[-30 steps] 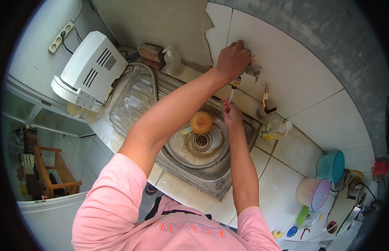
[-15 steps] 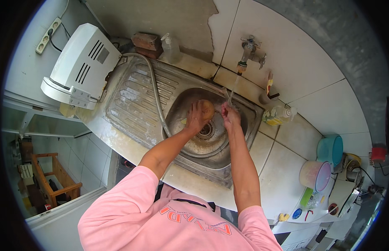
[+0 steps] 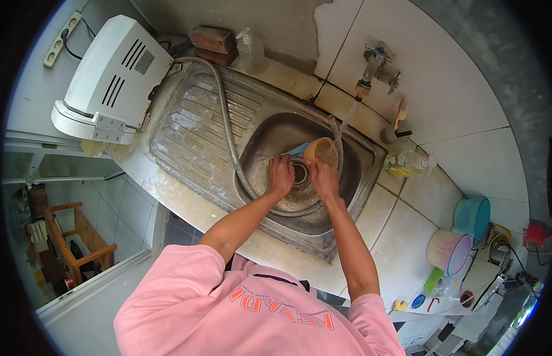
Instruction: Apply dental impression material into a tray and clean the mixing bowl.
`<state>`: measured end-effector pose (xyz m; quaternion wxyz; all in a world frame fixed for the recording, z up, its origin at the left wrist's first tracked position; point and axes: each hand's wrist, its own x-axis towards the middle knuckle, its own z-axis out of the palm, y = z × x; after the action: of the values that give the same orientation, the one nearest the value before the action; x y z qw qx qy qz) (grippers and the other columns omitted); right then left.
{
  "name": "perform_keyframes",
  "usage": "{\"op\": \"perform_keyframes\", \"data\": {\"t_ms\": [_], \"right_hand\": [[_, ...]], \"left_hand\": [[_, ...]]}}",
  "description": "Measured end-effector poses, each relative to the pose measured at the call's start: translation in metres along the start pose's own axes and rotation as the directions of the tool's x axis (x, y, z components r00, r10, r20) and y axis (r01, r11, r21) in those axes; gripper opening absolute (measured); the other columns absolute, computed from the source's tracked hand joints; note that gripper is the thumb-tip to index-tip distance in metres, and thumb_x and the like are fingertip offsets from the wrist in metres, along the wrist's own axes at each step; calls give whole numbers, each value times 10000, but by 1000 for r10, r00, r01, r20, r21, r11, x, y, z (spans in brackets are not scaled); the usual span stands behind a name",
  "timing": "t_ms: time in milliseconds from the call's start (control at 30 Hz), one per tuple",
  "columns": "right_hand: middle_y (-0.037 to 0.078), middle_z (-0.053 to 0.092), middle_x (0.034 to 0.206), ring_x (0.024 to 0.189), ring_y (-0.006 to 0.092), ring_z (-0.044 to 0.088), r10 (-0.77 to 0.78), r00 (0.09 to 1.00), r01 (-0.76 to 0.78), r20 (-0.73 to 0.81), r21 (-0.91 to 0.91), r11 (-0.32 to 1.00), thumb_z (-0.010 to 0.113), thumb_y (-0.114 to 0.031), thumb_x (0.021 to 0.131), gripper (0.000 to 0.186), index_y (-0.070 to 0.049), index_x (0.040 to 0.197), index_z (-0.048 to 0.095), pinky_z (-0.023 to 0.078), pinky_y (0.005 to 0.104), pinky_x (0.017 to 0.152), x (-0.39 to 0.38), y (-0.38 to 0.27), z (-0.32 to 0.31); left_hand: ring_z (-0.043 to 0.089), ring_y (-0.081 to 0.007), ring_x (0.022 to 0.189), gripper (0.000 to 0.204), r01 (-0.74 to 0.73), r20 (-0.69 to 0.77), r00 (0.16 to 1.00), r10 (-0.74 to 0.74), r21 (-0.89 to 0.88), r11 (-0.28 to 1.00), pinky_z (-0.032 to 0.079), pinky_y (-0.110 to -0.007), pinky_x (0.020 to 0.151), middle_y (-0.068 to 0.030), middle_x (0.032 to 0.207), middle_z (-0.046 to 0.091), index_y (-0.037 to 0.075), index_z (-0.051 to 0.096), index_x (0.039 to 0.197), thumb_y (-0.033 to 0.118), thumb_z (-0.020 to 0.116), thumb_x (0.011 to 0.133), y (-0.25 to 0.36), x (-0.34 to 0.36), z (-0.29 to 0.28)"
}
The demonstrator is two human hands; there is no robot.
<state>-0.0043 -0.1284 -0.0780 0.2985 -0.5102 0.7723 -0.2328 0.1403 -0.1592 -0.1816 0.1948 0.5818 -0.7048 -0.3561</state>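
Observation:
In the sink basin [image 3: 261, 132], my right hand [image 3: 325, 181] grips a tan bowl [image 3: 314, 151] by its near edge. The bowl is tilted, its hollow side toward the stream of water [image 3: 349, 117]. Just left of the drain [image 3: 301, 174], my left hand [image 3: 281, 176] reaches down with its fingers bent. Beyond its fingertips a thin blue piece [image 3: 298, 149] shows, with a yellow-green bit [image 3: 267, 161] beside them. The fingers cover part of these, so their kind and the hold on them are unclear.
Water runs from the wall tap [image 3: 374, 74]. A grey hose [image 3: 223, 121] loops across the ribbed drainboard [image 3: 195, 127] into the basin. A soap bottle [image 3: 405, 162] and a cup [image 3: 394, 133] stand at the right; a brick [image 3: 213, 44] and pump bottle [image 3: 250, 52] stand behind.
The bowl has passed from under my left hand to my right hand and turned its hollow toward the water. My left hand has dropped nearer the drain; the blue piece has come into view.

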Motion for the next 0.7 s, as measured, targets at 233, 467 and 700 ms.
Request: {"op": "perform_keyframes", "data": {"t_ms": [233, 467, 700], "right_hand": [[206, 626, 1098, 1044, 350, 597, -430, 898, 439, 95, -261, 860, 600, -174, 860, 258, -10, 1054, 647, 466, 434, 932, -16, 21, 23], [173, 560, 1193, 1201, 360, 475, -566, 819, 566, 89, -286, 773, 612, -197, 872, 399, -23, 1227, 554, 358, 484, 1042, -17, -7, 20], [184, 548, 1139, 1057, 379, 521, -465, 885, 456, -7, -178, 872, 623, -246, 880, 413, -39, 1227, 538, 387, 497, 946, -32, -16, 0]], "left_hand": [[488, -337, 1108, 289, -137, 97, 990, 100, 531, 836, 384, -467, 901, -181, 1108, 547, 44, 595, 1092, 185, 624, 842, -21, 20, -41], [659, -350, 776, 210, -375, 364, 894, 260, 292, 880, 499, -430, 746, -157, 795, 688, 69, 698, 976, 216, 675, 827, 14, 26, -112], [659, -334, 784, 200, -232, 623, 773, 121, 99, 968, 495, -411, 757, -147, 739, 683, 46, 721, 909, 217, 703, 808, 75, 58, -187]]}}
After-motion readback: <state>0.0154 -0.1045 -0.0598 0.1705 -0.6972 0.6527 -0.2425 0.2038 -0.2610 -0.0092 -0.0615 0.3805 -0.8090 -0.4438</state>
